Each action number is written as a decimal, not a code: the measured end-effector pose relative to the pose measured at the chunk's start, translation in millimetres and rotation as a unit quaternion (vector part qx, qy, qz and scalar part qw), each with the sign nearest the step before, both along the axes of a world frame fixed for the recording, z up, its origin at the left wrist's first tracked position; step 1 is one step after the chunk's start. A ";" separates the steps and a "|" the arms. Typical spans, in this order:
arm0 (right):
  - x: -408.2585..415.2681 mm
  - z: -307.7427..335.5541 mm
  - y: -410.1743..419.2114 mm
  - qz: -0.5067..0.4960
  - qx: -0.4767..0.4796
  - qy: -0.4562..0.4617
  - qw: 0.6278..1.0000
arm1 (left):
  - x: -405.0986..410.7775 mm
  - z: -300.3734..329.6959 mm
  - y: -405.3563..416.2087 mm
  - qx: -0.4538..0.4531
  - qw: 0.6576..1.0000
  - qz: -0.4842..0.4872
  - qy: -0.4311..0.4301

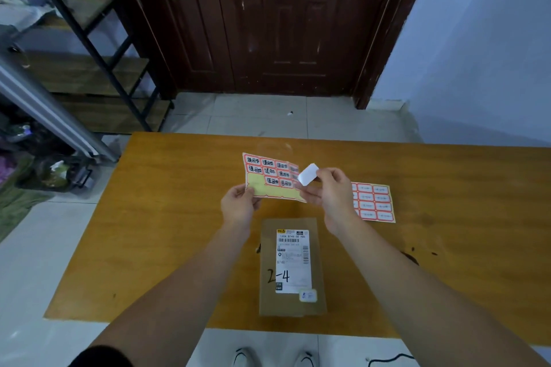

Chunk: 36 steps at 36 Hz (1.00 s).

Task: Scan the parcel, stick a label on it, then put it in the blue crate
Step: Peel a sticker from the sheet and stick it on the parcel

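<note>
head view. right hand (328,191) pinched closed on a single white label (308,174), thumb and forefinger on its near edge, blank side toward the camera, sticker lifted clear of the backing. left hand (240,202) closed on the lower left corner of the label sheet (269,179), holding it up off the table (167,217). on the sheet: several red-bordered stickers with handwriting, plus bare yellow backing just left of the right-hand pinch where stickers are already gone. second label sheet (372,201) flat on the table, just behind and right of the right hand, untouched.

parcel (292,268) flat on the table, below and nearer than both hands, between the forearms. brown box, white shipping label (293,259) on top, "2-4" handwritten across it, one small sticker already at the shipping label's lower right corner. blue crate not in view. no scanner in view either; cannot tell whether scanning is done.

judged step: label peeled, placement pending. for a clean stick: keep the pinch on one edge only, so most of the adhesive stays untouched; lower onto bare cardboard or a blank patch, clear of the barcode; touch one edge down first, then smooth outward. better to put the held sheet down first, freeing the left hand to steady the parcel.
</note>
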State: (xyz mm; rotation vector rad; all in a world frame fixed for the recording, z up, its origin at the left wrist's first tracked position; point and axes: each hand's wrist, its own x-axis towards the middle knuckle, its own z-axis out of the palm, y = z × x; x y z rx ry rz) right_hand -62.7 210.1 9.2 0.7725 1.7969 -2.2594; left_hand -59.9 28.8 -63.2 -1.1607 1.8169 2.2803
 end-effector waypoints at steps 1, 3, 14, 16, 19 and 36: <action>1.1 -1.8 1.3 -0.002 -0.002 0.004 1.000 | -3.1 -4.7 -3.0 -0.007 1.000 0.008 -0.012; 3.5 -6.3 3.6 -0.003 0.007 0.010 1.000 | -6.9 -13.2 -8.7 -0.027 0.999 0.011 -0.035; 21.0 -20.8 8.3 0.039 0.144 0.037 0.988 | -18.3 -20.4 -32.6 -0.257 0.947 -0.132 -0.142; 26.2 -20.4 6.5 0.042 0.174 0.054 0.982 | -10.2 -5.9 -26.7 -0.288 0.942 -0.134 -0.105; 35.2 -19.4 2.0 0.076 0.237 0.088 0.965 | 8.9 17.6 -8.6 -0.269 0.943 -0.198 -0.007; 87.8 -20.5 17.1 0.223 0.503 0.366 0.751 | 77.4 65.0 48.2 -0.005 0.963 -0.263 -0.064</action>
